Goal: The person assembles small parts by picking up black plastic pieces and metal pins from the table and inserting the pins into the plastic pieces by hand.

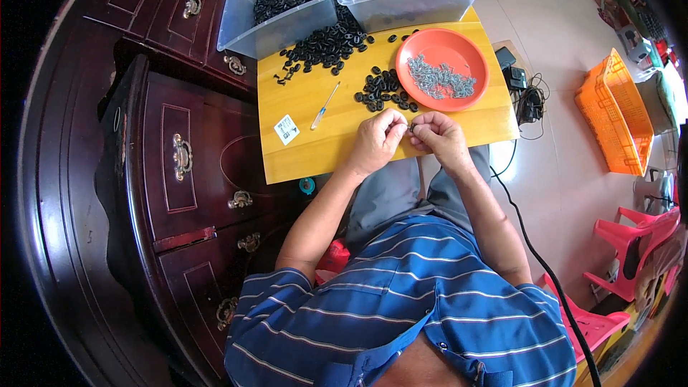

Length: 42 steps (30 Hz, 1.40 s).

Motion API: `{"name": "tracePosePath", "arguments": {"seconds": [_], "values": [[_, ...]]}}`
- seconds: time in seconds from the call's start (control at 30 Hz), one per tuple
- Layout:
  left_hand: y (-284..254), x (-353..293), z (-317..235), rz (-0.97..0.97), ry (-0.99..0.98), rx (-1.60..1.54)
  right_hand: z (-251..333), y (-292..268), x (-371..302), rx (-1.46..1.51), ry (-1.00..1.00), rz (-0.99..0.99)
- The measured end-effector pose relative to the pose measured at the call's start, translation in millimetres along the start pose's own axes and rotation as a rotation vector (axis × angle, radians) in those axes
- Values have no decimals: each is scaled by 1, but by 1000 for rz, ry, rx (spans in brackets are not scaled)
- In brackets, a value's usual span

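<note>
black little roundish piece (412,128) in tight-fingered right hand (444,137), left hand (377,139) just beside, its grip unclear

Shirt (387,315): blue, short-sleeved, soft cloth with loose folds. Banded with thin, pale, dark-edged stripes across the front. A seamed panel, apparently a pocket (355,281), on the wearer's left breast.

Placket (423,326): plain blue, parted into a V at the neck.

Buttons (442,346): small and round, set along the opening.

Left sleeve (276,288) and right sleeve (548,308): striped to match, wide, ending about the elbow.

Trousers (387,197): grey, plain, creased over the thighs, showing below the desk's (315,158) near edge, toward its right corner.

Left forearm (319,215), right forearm (494,222): bare.

Left hand (376,142), right hand (446,142): ungloved, at the desk's near edge.
</note>
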<state>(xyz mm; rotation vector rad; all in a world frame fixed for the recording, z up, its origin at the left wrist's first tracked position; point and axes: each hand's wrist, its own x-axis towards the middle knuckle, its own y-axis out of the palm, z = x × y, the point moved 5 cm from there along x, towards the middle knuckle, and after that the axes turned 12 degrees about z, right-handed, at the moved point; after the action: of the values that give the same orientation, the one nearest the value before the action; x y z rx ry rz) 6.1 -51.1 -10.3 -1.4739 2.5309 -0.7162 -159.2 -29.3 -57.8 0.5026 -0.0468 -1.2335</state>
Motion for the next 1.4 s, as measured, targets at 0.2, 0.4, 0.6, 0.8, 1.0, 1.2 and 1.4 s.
{"name": "tracePosePath", "arguments": {"seconds": [0.2, 0.4, 0.6, 0.8, 1.0, 1.2, 1.4], "values": [[0, -1, -2, -6, -17, 4, 0, 1, 0, -8, -8, -3], [0, -2, 2, -4, -17, 36, -2, 1, 0, -16, -22, -15], [-1, -2, -3, 11, -34, 94, -3, 1, 0, -38, -27, -23], [-1, -1, -11, 13, -3, 219, -7, 1, 1, -65, -51, -33], [2, 0, -10, 28, -18, 244, -3, 4, 0, -90, -40, -55], [4, 2, -12, 26, 13, 240, -4, 2, 2, -68, -34, -56], [7, 6, -10, 33, 24, 201, -2, 2, 2, -23, -16, -60]]}}
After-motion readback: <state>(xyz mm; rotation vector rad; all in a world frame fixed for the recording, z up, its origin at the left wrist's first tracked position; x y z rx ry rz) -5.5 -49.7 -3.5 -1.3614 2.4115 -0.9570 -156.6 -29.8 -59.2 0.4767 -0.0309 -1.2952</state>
